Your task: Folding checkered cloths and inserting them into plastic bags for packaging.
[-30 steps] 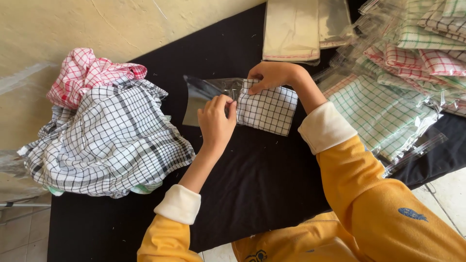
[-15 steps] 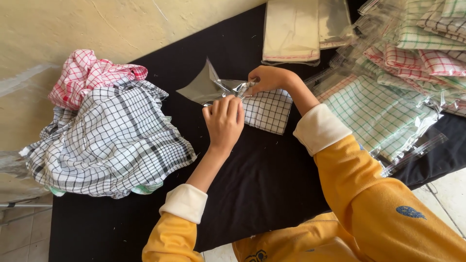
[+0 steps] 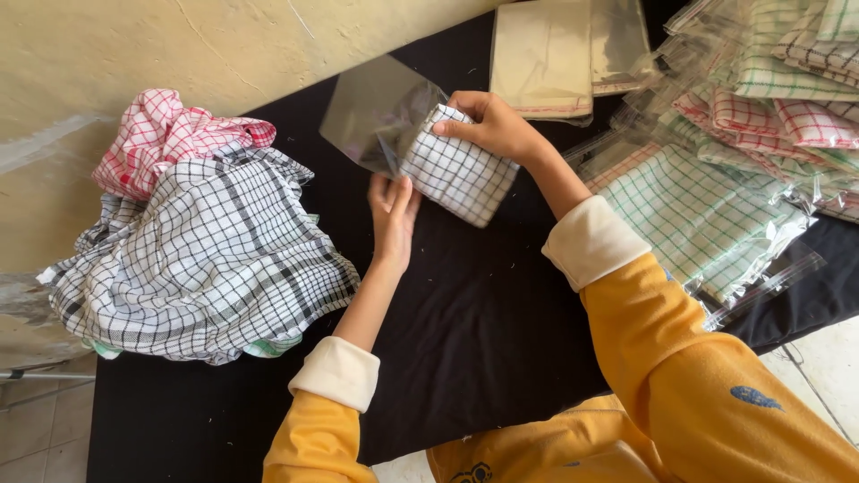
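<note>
Here the right hand (image 3: 492, 125) is pinching a folded black-and-white checked cloth (image 3: 458, 167), its grip closed on the cloth's upper edge, above the middle of the black desk (image 3: 483, 322). The left hand (image 3: 392, 215) is reaching up beneath a clear plastic bag (image 3: 376, 112), fingers touching the bag's lower edge; whether that grip is closing on it I cannot tell. A heap of loose checked cloths (image 3: 197, 241) is lying by the desk's left edge, bagged cloths (image 3: 716, 197) along its right edge.
</note>
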